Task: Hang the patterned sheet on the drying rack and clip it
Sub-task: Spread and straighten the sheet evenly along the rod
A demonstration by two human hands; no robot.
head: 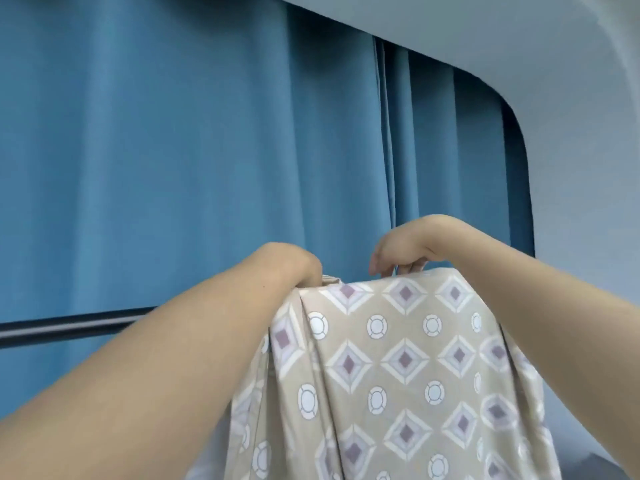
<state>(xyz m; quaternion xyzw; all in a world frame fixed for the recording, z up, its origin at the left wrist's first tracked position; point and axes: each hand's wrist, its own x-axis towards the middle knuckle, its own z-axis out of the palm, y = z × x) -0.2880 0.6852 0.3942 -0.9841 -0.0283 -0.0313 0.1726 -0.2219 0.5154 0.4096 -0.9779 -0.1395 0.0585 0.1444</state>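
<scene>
The patterned sheet (384, 362), beige with purple diamonds and white rings, hangs folded over a dark rack bar (69, 325) that runs in from the left edge. My left hand (294, 265) reaches over the sheet's top left fold; its fingers go down behind the cloth and are hidden. My right hand (401, 252) sits at the top right of the fold, with its fingers curled down onto the cloth's upper edge. No clip shows in either hand.
A blue curtain (173, 150) fills the background close behind the rack. A pale wall (571, 168) and ceiling lie to the right and above. The bar's right part is covered by the sheet and my arms.
</scene>
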